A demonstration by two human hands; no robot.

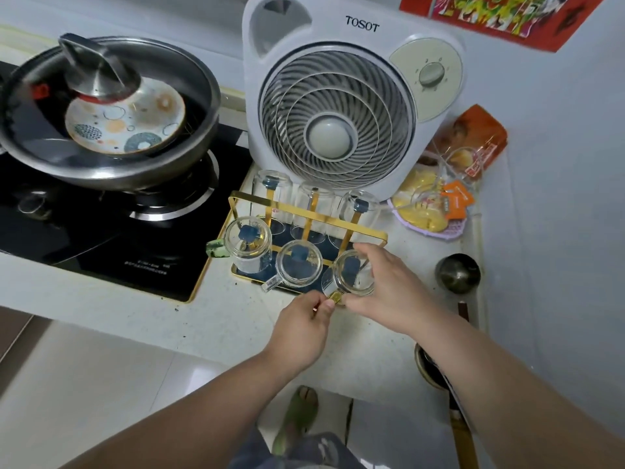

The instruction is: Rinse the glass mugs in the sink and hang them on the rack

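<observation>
A gold wire rack [306, 214] with a dark blue base stands on the counter in front of the fan. Several clear glass mugs hang upside down on its pegs, three in the back row [313, 204] and two more in front [248, 245] [298, 267]. At the front right peg sits another glass mug [351, 274]. My right hand [389, 289] grips its body from the right. My left hand [304, 326] pinches its amber handle at the near side.
A white fan [338, 106] stands right behind the rack. A lidded steel wok [108, 110] holding a patterned plate sits on the black stove [101, 231] at left. Snack bags [449, 184] and a dark metal cup [457, 273] lie to the right, by the wall.
</observation>
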